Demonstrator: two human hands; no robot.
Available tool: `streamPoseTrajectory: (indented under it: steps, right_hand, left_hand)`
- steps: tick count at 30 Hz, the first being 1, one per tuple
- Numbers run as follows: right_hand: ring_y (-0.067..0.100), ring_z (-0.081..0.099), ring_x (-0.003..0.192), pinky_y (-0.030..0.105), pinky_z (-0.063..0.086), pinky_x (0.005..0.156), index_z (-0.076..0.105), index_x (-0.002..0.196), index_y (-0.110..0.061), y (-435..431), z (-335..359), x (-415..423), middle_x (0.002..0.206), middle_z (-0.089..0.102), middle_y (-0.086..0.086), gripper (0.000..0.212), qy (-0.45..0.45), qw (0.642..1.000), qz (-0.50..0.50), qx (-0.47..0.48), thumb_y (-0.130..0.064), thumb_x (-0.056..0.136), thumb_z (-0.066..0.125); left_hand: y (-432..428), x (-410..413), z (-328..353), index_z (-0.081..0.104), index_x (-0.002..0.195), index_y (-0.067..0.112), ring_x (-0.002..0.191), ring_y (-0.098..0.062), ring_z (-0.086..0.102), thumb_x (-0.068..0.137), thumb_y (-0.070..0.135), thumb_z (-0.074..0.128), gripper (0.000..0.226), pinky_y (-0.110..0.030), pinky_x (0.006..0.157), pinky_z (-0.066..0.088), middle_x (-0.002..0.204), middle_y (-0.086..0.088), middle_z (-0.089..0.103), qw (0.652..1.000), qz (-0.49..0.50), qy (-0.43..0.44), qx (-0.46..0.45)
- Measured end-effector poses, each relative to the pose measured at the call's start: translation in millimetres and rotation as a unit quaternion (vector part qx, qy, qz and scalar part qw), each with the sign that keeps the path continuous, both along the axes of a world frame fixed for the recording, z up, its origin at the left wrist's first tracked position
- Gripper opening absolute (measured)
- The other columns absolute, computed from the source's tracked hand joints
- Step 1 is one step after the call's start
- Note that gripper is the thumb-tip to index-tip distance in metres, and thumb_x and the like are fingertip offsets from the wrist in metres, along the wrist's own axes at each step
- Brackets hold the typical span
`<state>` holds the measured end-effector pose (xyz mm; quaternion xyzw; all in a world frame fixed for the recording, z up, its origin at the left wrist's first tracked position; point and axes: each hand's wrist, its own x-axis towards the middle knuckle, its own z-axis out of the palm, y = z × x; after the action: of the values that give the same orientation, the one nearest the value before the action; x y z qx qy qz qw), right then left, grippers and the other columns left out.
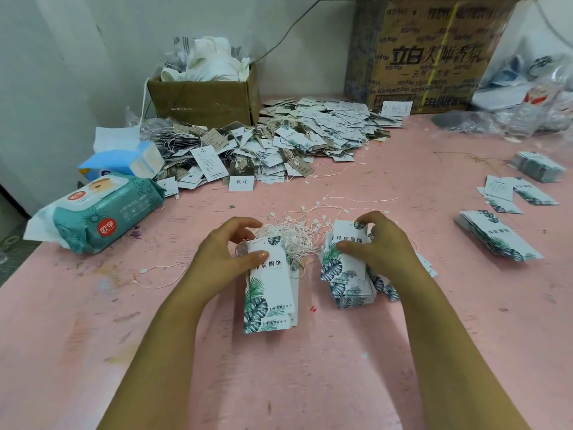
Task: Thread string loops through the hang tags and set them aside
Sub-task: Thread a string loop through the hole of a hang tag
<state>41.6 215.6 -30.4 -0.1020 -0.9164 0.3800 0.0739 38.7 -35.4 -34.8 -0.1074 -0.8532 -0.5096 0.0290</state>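
Looking down on a pink surface (356,367), scuffed and flecked with paint. Facing a plain white wall (93,41) running behind it, with a thin cable (290,34) hanging across. Getting soft, even light all over, throwing only faint shadows on the pink.

My left hand (223,252) covers the top of the tag bundle (269,293) it grips, so the holes there are hidden and I cannot tell whether string passes through them. The tags behind the front 1 show only as thin edges, too close to count. My right hand (381,243), curled over the loose stack (344,274), hides its right part. The string tangle (297,240) between my hands is too fine to follow 1 loop from another. Small print on the heaped tags (279,144) is too small to read. The big carton (434,57) is cut off by the top edge, the plastic bags (533,97) by the right edge, my forearms by the bottom.
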Motion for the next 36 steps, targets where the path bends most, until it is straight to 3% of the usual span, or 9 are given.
streamPoseTrajectory:
  steps: [3,5,10,15,18,21,25,29,36]
  right_hand:
    - [0.01,0.045,0.062,0.013,0.032,0.044,0.053,0.094,-0.019,-0.5,1.0,-1.0,0.075,0.045,-0.005,0.028,0.043,0.993,-0.013,-0.11,-0.018,0.076,0.074]
    - [0.012,0.039,0.054,0.021,0.032,0.048,0.054,0.084,-0.018,-0.2,1.7,-2.1,0.063,0.04,-0.003,0.017,0.049,0.98,-0.015,-0.193,-0.01,0.08,0.068]
    - [0.01,0.037,0.05,0.017,0.03,0.041,0.054,0.074,-0.017,-2.6,5.5,-1.8,0.06,0.041,0.0,0.019,0.05,0.967,-0.022,-0.25,-0.005,0.087,0.058]
    - [0.002,0.04,0.044,0.013,0.028,0.039,0.053,0.071,-0.016,-3.9,5.4,0.0,0.065,0.048,0.003,0.02,0.063,0.959,-0.009,-0.276,-0.01,0.09,0.055]
    - [-0.001,0.041,0.042,0.013,0.031,0.041,0.054,0.07,-0.009,-5.8,6.0,0.4,0.063,0.047,0.005,0.021,0.091,0.951,-0.001,-0.295,-0.012,0.091,0.055]
    - [0.012,0.033,0.054,0.023,0.029,0.049,0.048,0.076,0.009,-8.9,6.6,-0.5,0.067,0.039,0.008,0.032,0.149,0.934,-0.002,-0.324,-0.018,0.091,0.057]
    - [0.013,0.032,0.056,0.024,0.028,0.052,0.048,0.066,0.0,-13.7,12.1,3.9,0.06,0.039,0.006,0.032,0.207,0.899,0.048,-0.383,-0.02,0.088,0.061]
    - [0.008,0.039,0.054,0.017,0.034,0.05,0.055,0.055,-0.021,-27.0,14.0,9.6,0.054,0.048,-0.006,0.023,0.182,0.892,0.164,-0.38,-0.028,0.074,0.066]
    - [0.001,0.03,0.048,0.012,0.026,0.046,0.049,0.057,-0.021,-48.7,5.4,11.6,0.045,0.037,-0.014,0.029,0.174,0.929,0.189,-0.268,-0.025,0.076,0.07]
  left_hand:
    - [-0.9,-1.2,-2.4,0.06,0.098,0.036,0.088,0.004,0.05,0.077,0.015,0.074,0.033,0.004,0.06,0.031,0.097,0.008,0.057,1.0,0.008,-0.018,0.01]
    - [-0.4,-2.2,-3.8,0.061,0.098,0.032,0.086,0.006,0.05,0.08,0.014,0.071,0.027,0.004,0.059,0.032,0.097,0.007,0.059,0.999,0.006,-0.029,0.017]
    - [2.3,-3.5,-4.4,0.061,0.093,0.02,0.066,0.013,0.052,0.085,0.012,0.065,0.012,0.0,0.055,0.036,0.083,0.009,0.06,0.997,0.01,-0.047,0.067]
    - [2.0,-3.3,-3.8,0.059,0.084,0.018,0.091,-0.013,0.05,0.087,0.021,0.062,0.006,-0.022,0.071,0.04,0.092,0.003,0.059,0.99,0.045,-0.06,0.116]
    - [3.0,-2.9,-1.3,0.058,0.079,0.022,0.105,-0.018,0.045,0.087,0.023,0.061,0.009,-0.021,0.069,0.039,0.11,-0.003,0.056,0.987,0.061,-0.045,0.145]
    - [6.8,-1.0,2.3,0.059,0.076,0.026,0.101,-0.018,0.047,0.084,0.022,0.064,0.01,-0.024,0.072,0.038,0.103,0.003,0.057,0.981,0.071,-0.013,0.181]
    - [11.1,0.5,8.6,0.063,0.078,0.029,0.088,-0.013,0.052,0.079,0.019,0.066,0.01,-0.032,0.081,0.039,0.086,0.012,0.061,0.968,0.096,0.051,0.224]
    - [18.0,5.6,13.2,0.066,0.079,0.02,0.067,0.005,0.06,0.075,0.014,0.065,0.008,-0.011,0.063,0.048,0.069,0.016,0.069,0.942,0.069,0.075,0.32]
    - [32.5,11.8,12.7,0.066,0.081,0.018,0.063,-0.001,0.063,0.063,0.021,0.07,0.019,-0.016,0.057,0.051,0.066,0.009,0.069,0.95,0.021,0.051,0.309]
